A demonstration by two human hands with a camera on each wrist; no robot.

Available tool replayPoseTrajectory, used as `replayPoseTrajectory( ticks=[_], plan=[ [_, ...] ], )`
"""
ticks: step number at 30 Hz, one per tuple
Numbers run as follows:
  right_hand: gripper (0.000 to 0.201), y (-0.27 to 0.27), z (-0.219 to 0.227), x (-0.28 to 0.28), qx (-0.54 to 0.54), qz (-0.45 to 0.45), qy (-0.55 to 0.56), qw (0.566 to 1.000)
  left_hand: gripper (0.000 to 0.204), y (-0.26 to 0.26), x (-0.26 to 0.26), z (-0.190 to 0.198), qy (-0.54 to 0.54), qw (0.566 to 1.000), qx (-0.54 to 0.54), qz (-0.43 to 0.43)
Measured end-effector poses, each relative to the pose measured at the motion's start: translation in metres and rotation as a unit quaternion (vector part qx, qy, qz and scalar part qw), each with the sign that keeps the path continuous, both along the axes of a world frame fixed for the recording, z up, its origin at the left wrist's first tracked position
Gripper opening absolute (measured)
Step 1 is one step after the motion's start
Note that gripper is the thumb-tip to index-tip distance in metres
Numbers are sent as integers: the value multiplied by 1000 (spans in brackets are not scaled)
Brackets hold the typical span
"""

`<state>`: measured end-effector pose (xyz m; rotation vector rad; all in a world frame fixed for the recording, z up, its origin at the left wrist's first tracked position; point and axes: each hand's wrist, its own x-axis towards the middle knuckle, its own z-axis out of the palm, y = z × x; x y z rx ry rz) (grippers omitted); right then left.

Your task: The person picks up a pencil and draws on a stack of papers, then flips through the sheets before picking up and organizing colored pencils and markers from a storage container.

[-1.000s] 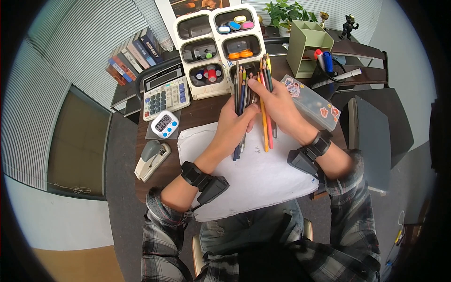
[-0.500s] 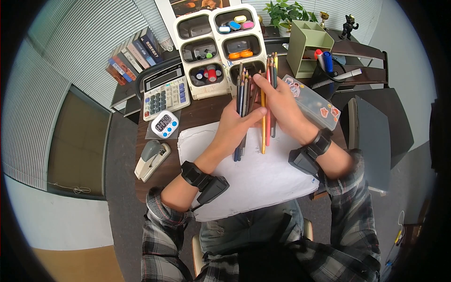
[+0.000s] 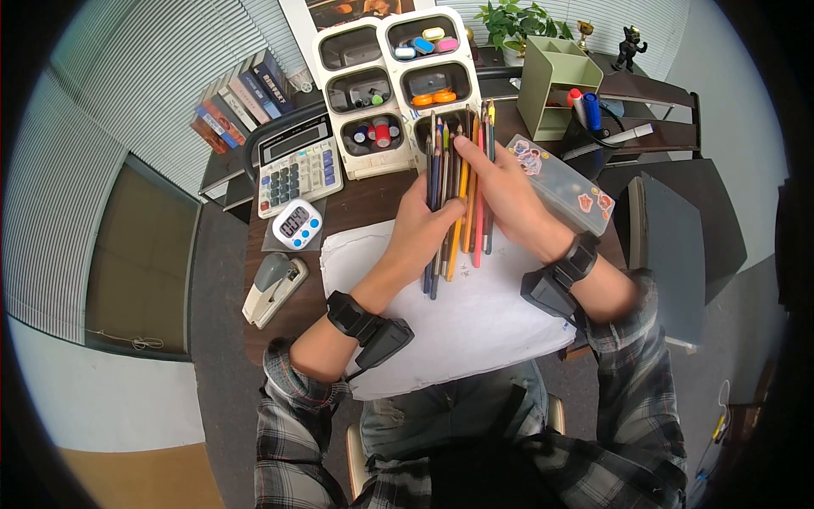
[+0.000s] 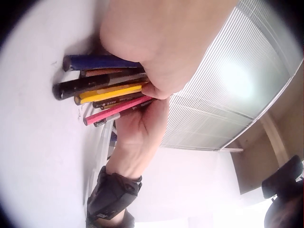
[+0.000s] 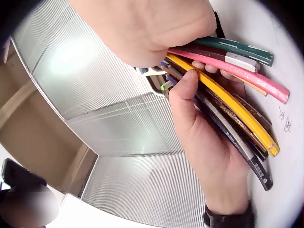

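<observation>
Both hands hold a bundle of coloured pencils upright over the white paper [image 3: 441, 339]. My left hand [image 3: 414, 229] grips the dark blue and black ones on the left side, its thumb across a yellow pencil [image 3: 459, 229]. Around the right side of the bundle curls my right hand [image 3: 511, 197], with a pink pencil [image 3: 479, 220] and a dark green pencil [image 5: 247, 51] beside its palm. In the right wrist view the left thumb [image 5: 189, 80] lies against the yellow pencil. Pencil tips point toward the white organizer [image 3: 381, 170]; the lower ends fan out unevenly.
At the left are a calculator [image 3: 297, 178], a timer [image 3: 298, 224] and a stapler [image 3: 275, 288]. A clear sticker-covered box [image 3: 564, 188] lies right of the hands, with a green holder [image 3: 543, 110] and a dark pen cup [image 3: 585, 140] behind. Erasers [image 3: 424, 46] sit in one organizer compartment.
The yellow pencil and several others have shifted left toward the left hand, narrowing the gap between the two groups. The left thumb has drawn back a little to the left.
</observation>
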<state>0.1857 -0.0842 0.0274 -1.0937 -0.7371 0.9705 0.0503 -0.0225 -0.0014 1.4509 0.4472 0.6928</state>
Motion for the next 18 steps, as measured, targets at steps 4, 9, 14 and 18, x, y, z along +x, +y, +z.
replayPoseTrajectory(
  ticks=[4,9,14,18],
  plan=[
    [37,0,1,-3,-1,-3,25,1000,31,-2,-1,2,43,999,-4,-12],
    [37,-1,3,-4,-9,-12,11,1000,32,-3,0,2,27,1000,10,-2],
    [37,1,-1,-3,-1,-5,2,1000,39,-6,2,3,4,1000,18,16],
    [38,0,-1,-3,-1,-7,6,1000,43,-7,2,5,-3,1000,20,9]
  ],
)
